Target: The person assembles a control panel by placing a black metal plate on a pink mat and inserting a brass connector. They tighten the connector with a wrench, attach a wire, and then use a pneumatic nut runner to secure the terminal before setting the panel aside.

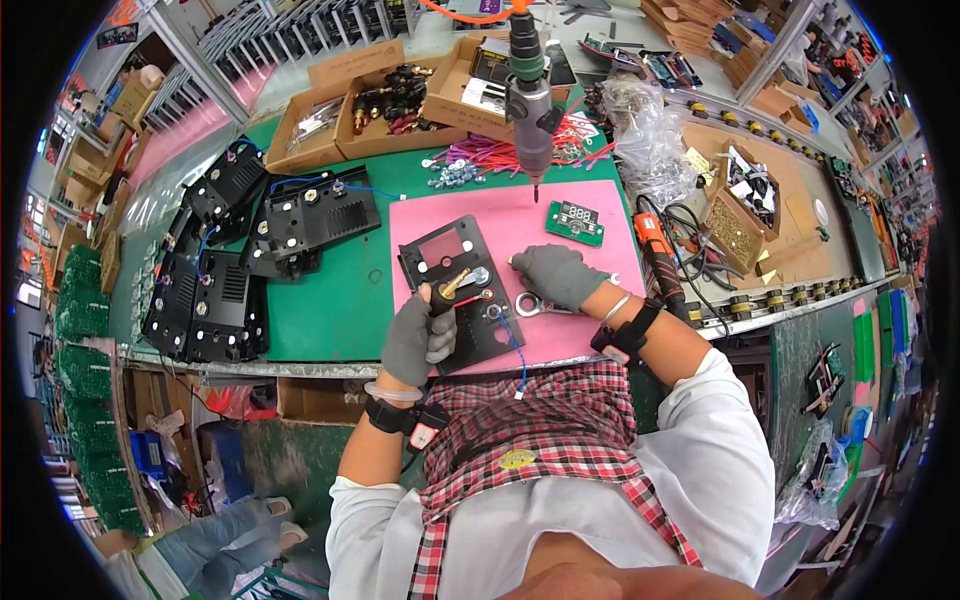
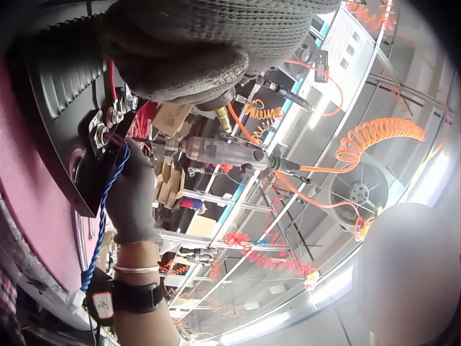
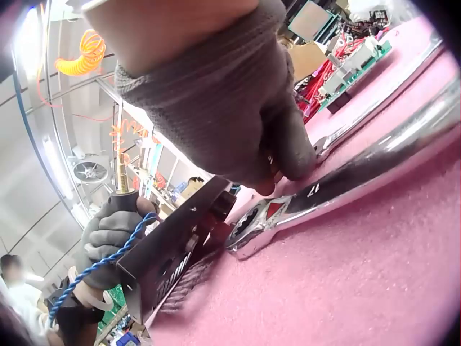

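My gloved left hand (image 1: 420, 335) grips a black connector with a brass stem (image 1: 455, 284) above a black panel (image 1: 470, 335) on the pink mat. Metal terminals sit on the panel, and a twisted blue wire (image 1: 515, 345) hangs from one, over its near edge. My gloved right hand (image 1: 560, 276) is low over the mat, right of the panel, fingers bent and bare fingertips together; I cannot tell whether they pinch something small. Just below it lies a ring wrench (image 3: 310, 198), with a second wrench (image 3: 382, 101) farther along. A green display board (image 1: 575, 222) lies beyond the right hand.
A power screwdriver (image 1: 530, 120) hangs over the mat. Several black panels (image 1: 240, 250) are stacked at left. Cardboard boxes (image 1: 385, 110) of connectors stand behind, near red wires (image 1: 490, 150) and loose hardware (image 1: 455, 175). An orange tool (image 1: 660, 255) with a cable lies at right.
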`<state>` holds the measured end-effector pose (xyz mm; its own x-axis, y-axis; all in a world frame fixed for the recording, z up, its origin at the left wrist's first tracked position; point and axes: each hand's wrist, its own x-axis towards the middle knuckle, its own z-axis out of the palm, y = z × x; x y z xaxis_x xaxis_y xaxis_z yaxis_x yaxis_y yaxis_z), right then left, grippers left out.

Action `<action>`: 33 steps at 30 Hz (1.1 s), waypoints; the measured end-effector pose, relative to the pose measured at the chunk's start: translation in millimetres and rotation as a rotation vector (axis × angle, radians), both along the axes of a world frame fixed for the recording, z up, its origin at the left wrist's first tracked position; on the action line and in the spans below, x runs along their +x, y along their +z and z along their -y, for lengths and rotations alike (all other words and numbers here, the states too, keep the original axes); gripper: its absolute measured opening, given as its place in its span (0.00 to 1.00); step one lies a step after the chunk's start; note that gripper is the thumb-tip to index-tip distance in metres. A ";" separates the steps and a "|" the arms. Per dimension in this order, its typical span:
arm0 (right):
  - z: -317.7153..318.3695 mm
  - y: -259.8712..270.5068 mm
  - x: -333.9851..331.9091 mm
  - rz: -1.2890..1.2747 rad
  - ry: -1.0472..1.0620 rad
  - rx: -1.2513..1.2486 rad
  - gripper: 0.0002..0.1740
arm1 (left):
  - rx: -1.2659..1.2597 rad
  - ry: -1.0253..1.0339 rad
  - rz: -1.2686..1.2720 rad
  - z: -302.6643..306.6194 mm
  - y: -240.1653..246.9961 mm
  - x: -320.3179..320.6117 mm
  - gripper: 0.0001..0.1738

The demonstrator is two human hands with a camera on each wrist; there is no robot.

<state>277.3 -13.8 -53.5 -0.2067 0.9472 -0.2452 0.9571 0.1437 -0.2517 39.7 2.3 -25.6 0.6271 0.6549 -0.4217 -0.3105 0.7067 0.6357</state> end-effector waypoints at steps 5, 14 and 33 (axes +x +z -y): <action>5.7 1.0 -3.9 0.107 0.027 0.127 0.14 | -0.048 -0.097 0.147 7.0 -8.6 -2.8 0.23; 25.7 72.1 -33.5 -0.745 -0.078 -0.015 0.27 | 0.045 -0.194 0.200 17.0 -8.6 6.2 0.27; 31.8 7.7 43.8 -0.269 -0.223 0.224 0.18 | -0.078 -0.141 0.203 45.1 -10.0 -22.4 0.23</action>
